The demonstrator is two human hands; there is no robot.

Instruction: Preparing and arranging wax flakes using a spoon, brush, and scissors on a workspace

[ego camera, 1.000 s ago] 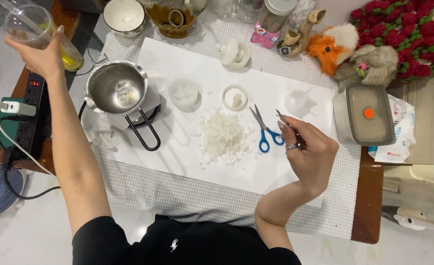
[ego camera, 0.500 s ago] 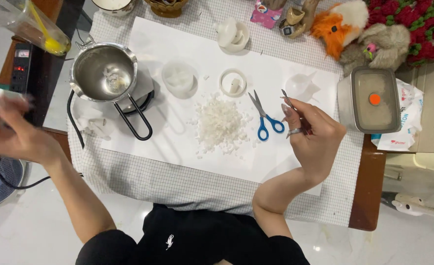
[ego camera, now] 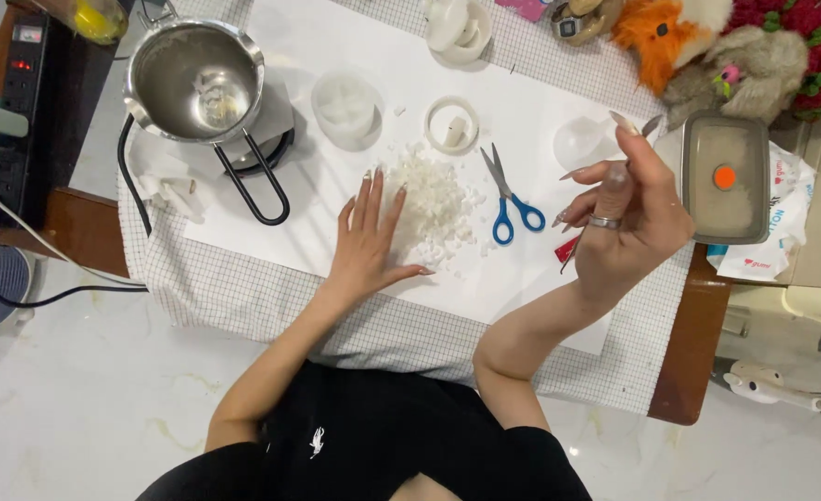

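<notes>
The left hand (ego camera: 371, 239) is laid flat and open against the left side of the pile of white flakes (ego camera: 436, 206), as if to gather it on the white sheet (ego camera: 513, 288). A thin metal tool (ego camera: 650, 126) is pinched in the raised right hand (ego camera: 626, 218). Blue-handled scissors (ego camera: 511, 197) lie just right of the pile; the steel pot (ego camera: 197, 82) stands well apart at upper left, leaving open room near the sheet's front edge.

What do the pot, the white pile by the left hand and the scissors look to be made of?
Pot: bare metal, likely stainless steel, judging by its shiny grey reflective wall; the black loop handle looks coated. White pile, touched by the left hand: small, matte, slightly translucent chunks, possibly wax, but unsure. Scissors: grey metal blades, glossy blue handles, probably plastic.
</notes>
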